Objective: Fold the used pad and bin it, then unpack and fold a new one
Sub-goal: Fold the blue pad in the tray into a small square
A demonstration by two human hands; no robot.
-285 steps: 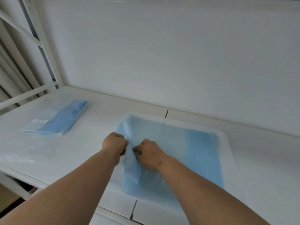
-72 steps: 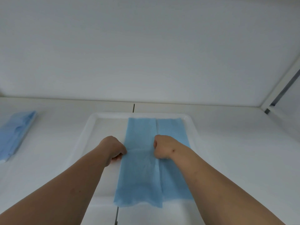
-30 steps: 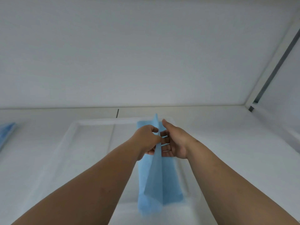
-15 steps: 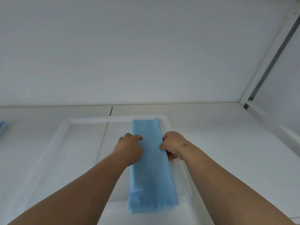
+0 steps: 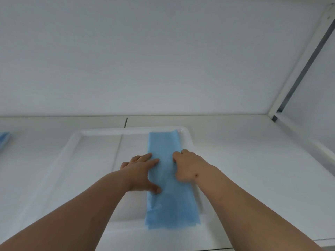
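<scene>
A blue pad, folded into a long narrow strip, lies on the right side of a white tray on the counter. My left hand lies flat on the strip's left edge with fingers spread and thumb on the blue. My right hand rests on the strip's right edge, its fingers curled down onto the pad. Whether those fingers pinch the pad is hidden. A packaged blue pad shows only as a corner at the far left edge.
A white wall rises behind the counter. A white frame post with a dark gap slants down at the right to a low rail. A seam runs across the counter behind the tray.
Since a second ago the raised pad flap has been laid down into a narrow strip. My left hand has opened flat on it. My right hand has shifted to the right edge.
</scene>
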